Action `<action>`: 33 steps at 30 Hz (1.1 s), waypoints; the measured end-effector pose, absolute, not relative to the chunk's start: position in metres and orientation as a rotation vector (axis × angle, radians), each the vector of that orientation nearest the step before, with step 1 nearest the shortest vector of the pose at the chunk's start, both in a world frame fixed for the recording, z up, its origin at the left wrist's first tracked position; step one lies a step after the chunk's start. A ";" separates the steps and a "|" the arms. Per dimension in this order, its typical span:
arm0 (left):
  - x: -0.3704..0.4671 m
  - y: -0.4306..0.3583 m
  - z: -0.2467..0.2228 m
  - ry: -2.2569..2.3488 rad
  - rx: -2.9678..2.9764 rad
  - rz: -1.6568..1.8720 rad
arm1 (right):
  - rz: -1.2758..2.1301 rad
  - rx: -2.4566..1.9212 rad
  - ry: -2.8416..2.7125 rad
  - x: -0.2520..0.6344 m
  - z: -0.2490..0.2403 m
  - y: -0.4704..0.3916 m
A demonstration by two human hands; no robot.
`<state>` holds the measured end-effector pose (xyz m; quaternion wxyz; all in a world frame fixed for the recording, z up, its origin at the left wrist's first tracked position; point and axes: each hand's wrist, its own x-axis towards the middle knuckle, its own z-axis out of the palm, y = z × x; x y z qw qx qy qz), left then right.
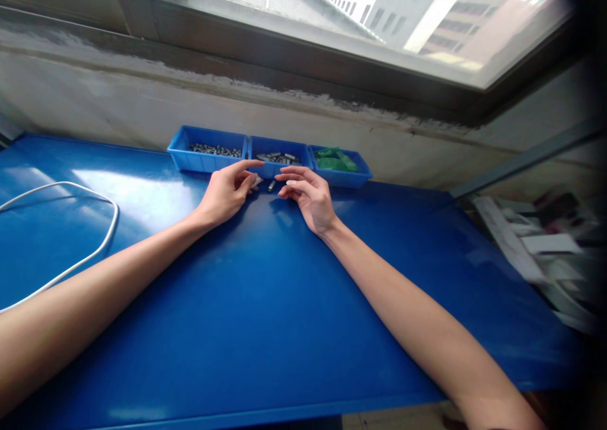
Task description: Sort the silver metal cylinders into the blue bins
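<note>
My left hand (228,191) is closed around a small pale metallic piece (257,181), just in front of the blue bins. To its right, my right hand (310,196) has its fingers curved and apart, with nothing visible between them. Between the two hands a small dark cylindrical part (272,186) lies on the blue table (265,303). Behind the hands, the middle blue bin (303,154) holds several metal cylinders (279,158).
The left blue bin (203,160) holds many small metal parts; the right bin (345,178) has green pieces (336,159). A white cable (97,251) curves over the table's left side. Blurred white items (552,243) stand at the right, and a window sits above the wall.
</note>
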<state>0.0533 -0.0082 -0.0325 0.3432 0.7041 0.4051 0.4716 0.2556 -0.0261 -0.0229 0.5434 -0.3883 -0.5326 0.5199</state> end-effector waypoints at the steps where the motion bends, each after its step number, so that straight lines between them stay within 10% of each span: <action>1: 0.053 -0.008 -0.032 1.040 1.813 1.232 | 1.238 -0.915 -1.262 0.256 -0.023 -0.026; 33: 0.050 -0.018 -0.021 0.895 1.614 1.294 | 1.291 -0.860 -1.611 0.253 -0.022 -0.031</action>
